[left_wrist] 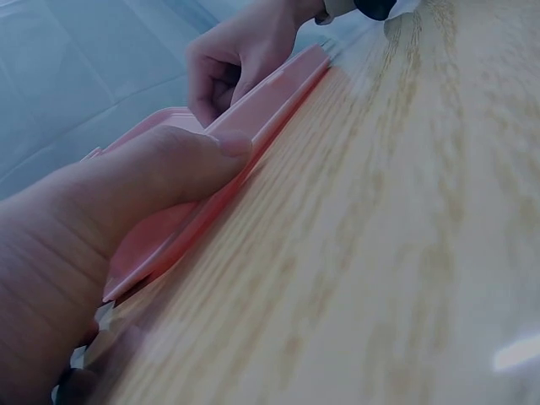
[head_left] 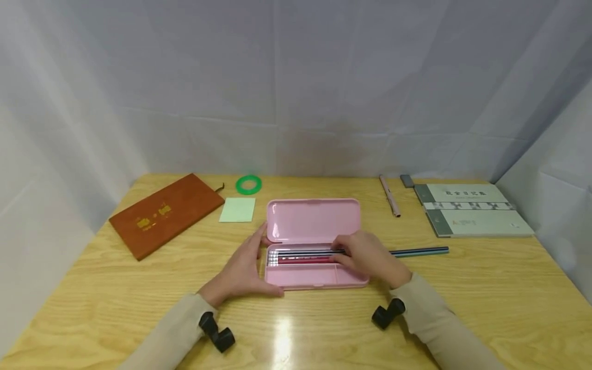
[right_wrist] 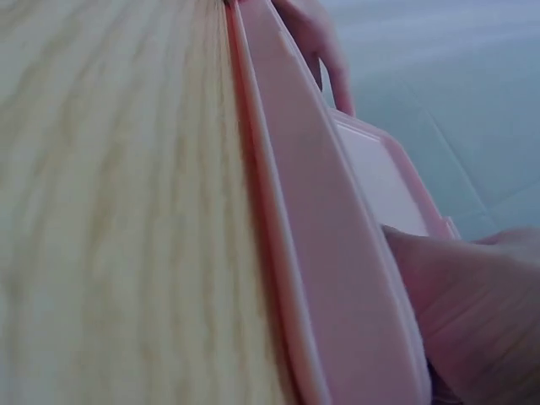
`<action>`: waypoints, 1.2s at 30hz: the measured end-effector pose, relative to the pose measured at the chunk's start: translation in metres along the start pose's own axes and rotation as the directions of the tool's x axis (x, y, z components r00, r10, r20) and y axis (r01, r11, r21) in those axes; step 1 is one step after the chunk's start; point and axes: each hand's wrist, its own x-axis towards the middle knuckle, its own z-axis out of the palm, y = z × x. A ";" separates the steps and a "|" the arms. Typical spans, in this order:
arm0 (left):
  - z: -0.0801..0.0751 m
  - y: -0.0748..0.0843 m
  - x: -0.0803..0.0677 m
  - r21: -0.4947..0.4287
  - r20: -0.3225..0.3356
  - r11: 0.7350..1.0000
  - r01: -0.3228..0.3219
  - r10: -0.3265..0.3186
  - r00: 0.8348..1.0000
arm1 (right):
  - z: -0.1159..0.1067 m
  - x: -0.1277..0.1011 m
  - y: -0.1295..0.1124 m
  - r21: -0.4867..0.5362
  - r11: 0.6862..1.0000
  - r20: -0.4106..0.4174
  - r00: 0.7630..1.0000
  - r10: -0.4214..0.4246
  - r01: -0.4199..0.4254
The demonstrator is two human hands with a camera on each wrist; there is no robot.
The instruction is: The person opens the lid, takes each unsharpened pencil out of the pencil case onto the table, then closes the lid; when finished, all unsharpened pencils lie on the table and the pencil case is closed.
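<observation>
Your left hand (head_left: 242, 270) grips the left end of the pink case (head_left: 314, 241), thumb along its front wall and fingers curled round the far side near the hinge. The left wrist view shows that thumb (left_wrist: 181, 164) pressed flat against the case's (left_wrist: 245, 126) front wall. Your right hand (head_left: 367, 257) lies over the right part of the tray, fingers bent down onto the pencils (head_left: 302, 255) lying side by side in the case; they touch or pinch them, but you cannot tell which from these views. In the right wrist view only the case's (right_wrist: 337, 278) front wall and part of the right hand (right_wrist: 481, 312) show, with your left hand's fingers (right_wrist: 325, 46) at the far end.

The case sits open at the middle of the table (head_left: 485, 288), nearer the front edge, its lid laid back flat towards the far edge.

A blue-green pencil (head_left: 418, 251) lies on the table just right of the case. Towards the far edge are a brown notebook (head_left: 166, 213) at the left, a green ring (head_left: 248, 184), a green note (head_left: 238, 209), a pink pen (head_left: 390, 195), a small grey block (head_left: 407, 180) and two booklets (head_left: 472, 209) at the right.
</observation>
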 end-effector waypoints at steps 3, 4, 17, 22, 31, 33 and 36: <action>-0.002 0.000 -0.001 -0.002 0.007 1.000 0.000 0.000 1.000 | -0.001 0.002 -0.002 0.020 1.000 0.014 1.000 -0.013 0.012; -0.003 0.000 -0.001 0.000 0.008 1.000 -0.001 0.001 1.000 | -0.001 0.002 -0.002 0.020 1.000 0.018 1.000 -0.017 0.016; -0.002 0.000 -0.001 -0.012 0.007 1.000 -0.004 0.004 1.000 | 0.001 0.001 -0.006 -0.046 0.998 0.004 0.999 -0.051 0.051; -0.002 0.000 -0.001 -0.020 0.016 1.000 0.002 -0.002 1.000 | 0.002 -0.001 -0.014 -0.176 0.979 -0.049 0.993 -0.111 0.100; -0.002 0.003 -0.001 -0.002 0.011 1.000 0.012 -0.012 1.000 | 0.003 -0.003 -0.006 -0.018 0.999 -0.052 0.998 -0.036 0.036; -0.003 0.003 -0.002 0.000 0.011 1.000 0.013 -0.013 1.000 | 0.005 -0.003 -0.004 0.043 0.999 -0.043 0.999 -0.013 0.015; -0.003 0.002 -0.001 0.003 0.015 1.000 0.006 -0.007 1.000 | 0.006 -0.003 -0.001 0.090 0.996 -0.053 0.999 0.000 0.005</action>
